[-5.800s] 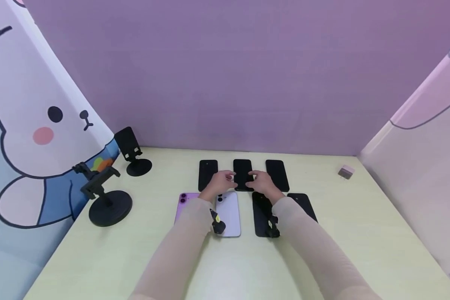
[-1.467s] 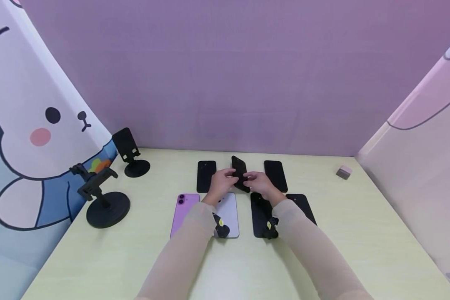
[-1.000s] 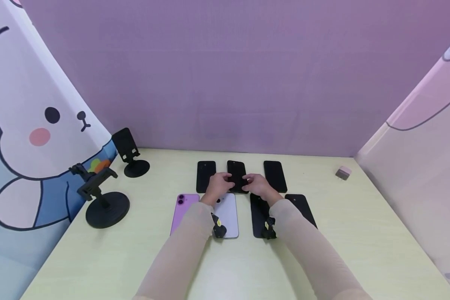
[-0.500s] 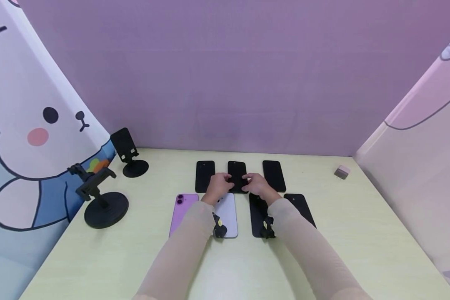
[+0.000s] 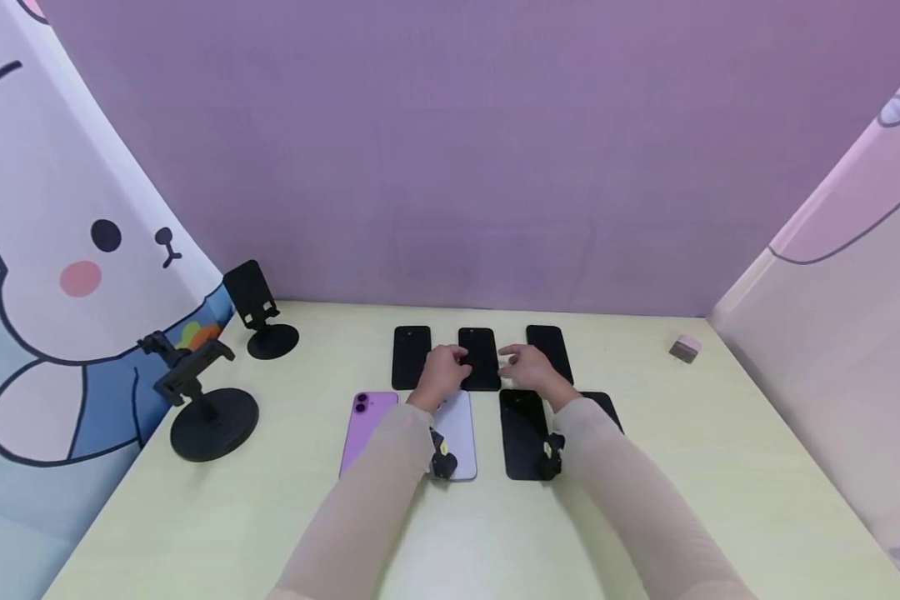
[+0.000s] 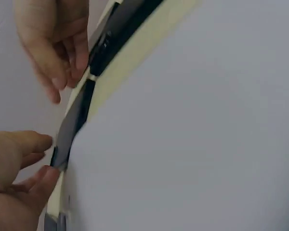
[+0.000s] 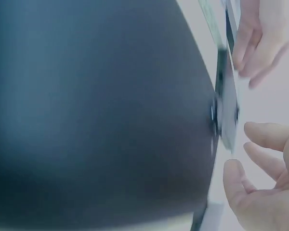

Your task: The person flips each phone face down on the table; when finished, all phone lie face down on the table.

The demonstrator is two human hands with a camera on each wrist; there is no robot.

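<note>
In the head view, a black phone lies flat in the middle of the back row. My left hand touches its left edge, thumb and index finger spread apart. To its right, my right hand stands just off the phone, fingers parted and holding nothing. The right wrist view shows a gap between the right fingertips and that phone. Black phones flank it on the left and the right. In front lie a purple phone, a white phone and a dark phone.
Another dark phone is partly hidden by the right sleeve. On the left stand two black phone stands, one nearer and one farther. A small charger-like block sits at the back right, below the purple backdrop.
The middle back phone was tilted up between both hands and now lies flat, in line with its neighbours. The right hand has moved off it to the right; the left hand stays at its edge.
</note>
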